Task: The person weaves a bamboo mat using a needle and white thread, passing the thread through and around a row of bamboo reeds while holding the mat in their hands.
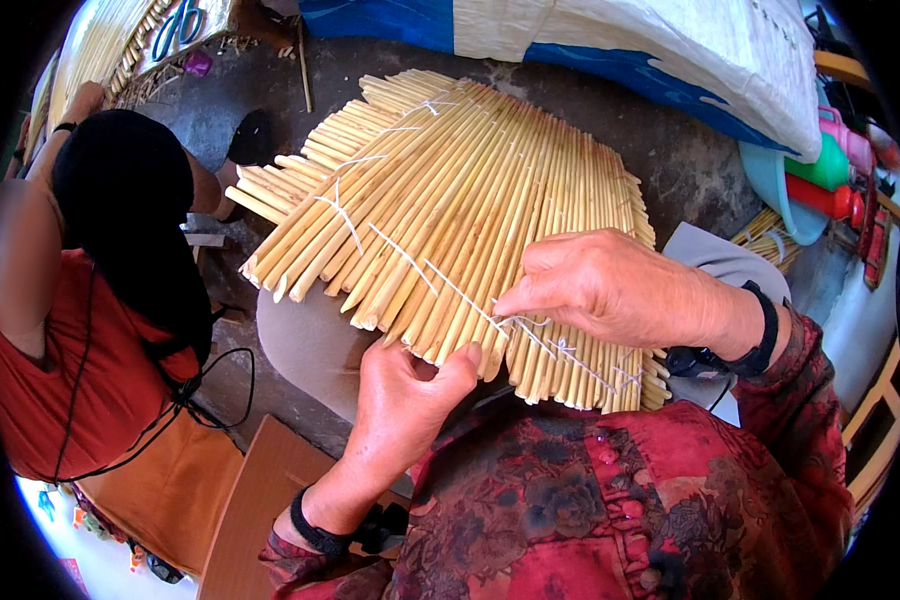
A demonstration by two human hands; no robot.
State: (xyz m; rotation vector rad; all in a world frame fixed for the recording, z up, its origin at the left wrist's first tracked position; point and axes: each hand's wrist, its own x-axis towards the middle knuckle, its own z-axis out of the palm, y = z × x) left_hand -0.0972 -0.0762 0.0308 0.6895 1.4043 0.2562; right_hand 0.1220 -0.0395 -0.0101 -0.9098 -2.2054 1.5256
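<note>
Across my lap lies a fan-shaped panel of pale yellow plant stalks point(470, 190), laid side by side and bound with white string point(465, 298) in several stitched lines. My left hand point(400, 400) grips its near edge, the thumb on top and the other fingers hidden underneath. Over the stalks, toward the right of the near edge, my right hand point(605, 285) pinches a loose length of the string. Whether a needle is in that pinch cannot be made out. Small knots show close to the near right edge.
On the left sits another person point(80, 370) in red, one hand on more stalks point(100, 50) beside blue-handled scissors point(177, 28). A white and blue sheet point(630, 40) covers something at the back. Colourful containers point(825, 165) stand at the right, and a wooden board point(270, 490) at lower left.
</note>
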